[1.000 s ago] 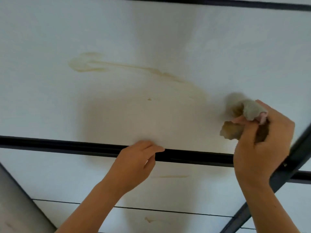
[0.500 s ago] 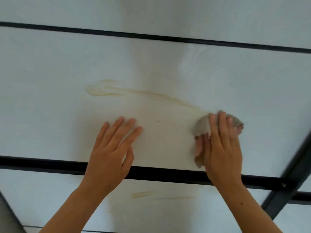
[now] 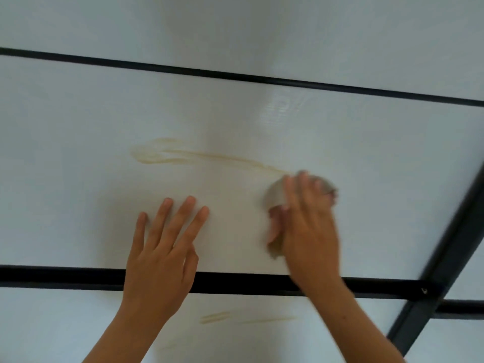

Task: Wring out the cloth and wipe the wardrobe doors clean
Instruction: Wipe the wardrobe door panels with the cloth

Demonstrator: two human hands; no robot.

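The white wardrobe door (image 3: 78,179) fills the view, crossed by black strips. A long yellowish-brown smear (image 3: 199,154) runs across its middle panel. My right hand (image 3: 306,221) presses a grey cloth (image 3: 275,193) flat against the panel at the smear's right end, fingers straight over it; the hand is motion-blurred. The cloth shows only at the hand's edges. My left hand (image 3: 165,247) lies flat on the panel with fingers spread, below the smear and left of the cloth.
A thick black horizontal strip (image 3: 65,276) runs under both hands, a thinner one (image 3: 235,76) above. A dark diagonal frame bar (image 3: 445,258) crosses at the right. Shorter brown streaks (image 3: 217,317) mark the lower panel.
My right hand went from gripping the bunched cloth off the door to pressing it flat on the panel. My left hand rose from the black strip and spread on the panel.
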